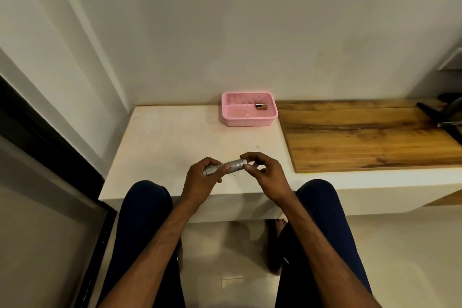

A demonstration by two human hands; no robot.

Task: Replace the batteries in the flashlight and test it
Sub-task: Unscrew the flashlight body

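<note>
A silver flashlight (233, 165) lies level just above the near edge of the white counter (162, 137). My left hand (202, 177) grips its left part, fingers curled round the barrel. My right hand (262, 170) pinches the flashlight's right end with fingertips and thumb; what sits under those fingertips is hidden. At the back of the counter stands a pink plastic basket (230, 117) with batteries (261, 106) lying in its far right corner.
A wooden board (362, 132) covers the counter to the right of the basket. Dark objects (442, 115) lie at its far right edge. A wall rises right behind the counter, and a dark door frame (37, 137) runs along the left. My knees sit below the counter edge.
</note>
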